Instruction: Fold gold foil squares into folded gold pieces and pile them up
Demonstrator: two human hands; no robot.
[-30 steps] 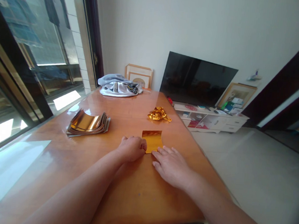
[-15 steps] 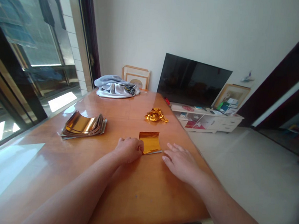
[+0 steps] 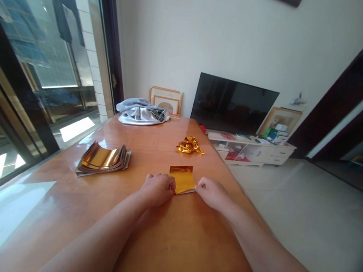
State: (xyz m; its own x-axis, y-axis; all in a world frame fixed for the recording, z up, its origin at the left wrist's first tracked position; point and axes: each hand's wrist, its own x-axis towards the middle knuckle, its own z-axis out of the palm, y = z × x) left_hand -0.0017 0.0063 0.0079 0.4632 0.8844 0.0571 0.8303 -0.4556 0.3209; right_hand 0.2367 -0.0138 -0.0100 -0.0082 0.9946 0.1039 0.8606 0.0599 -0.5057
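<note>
The left hand [image 3: 157,189] lay curled on the table [image 3: 165,244], knuckles up. Its fingertips were closed on the near left corner of the sheet [image 3: 182,179]. The right hand [image 3: 211,191] was curled the same way, its fingertips closed on the sheet's near right corner. Both forearms ran back toward the camera across the wood.

The sheet, a small gold foil rectangle, lay between the two hands on the middle of the table, somewhat toward its right edge. Its far edge curled up a little, and a thin pale strip showed along its near edge. Whether that edge was lifted off the wood could not be told.

Beyond the sheet, well apart from it, sat a crumpled wad [image 3: 191,145] of the same gold foil. To the left, near the window side of the table, a stack [image 3: 103,159] of gold sheets rested with its top leaves bowed upward. At the far end of the table lay a heap of grey and white cloth [image 3: 142,111], with picture frames [image 3: 165,98] leaning against the wall behind it.

Off the table to the right, a dark TV [image 3: 233,104] stood on a low white cabinet [image 3: 256,153] strewn with small items. A window [image 3: 32,55] ran along the left.
</note>
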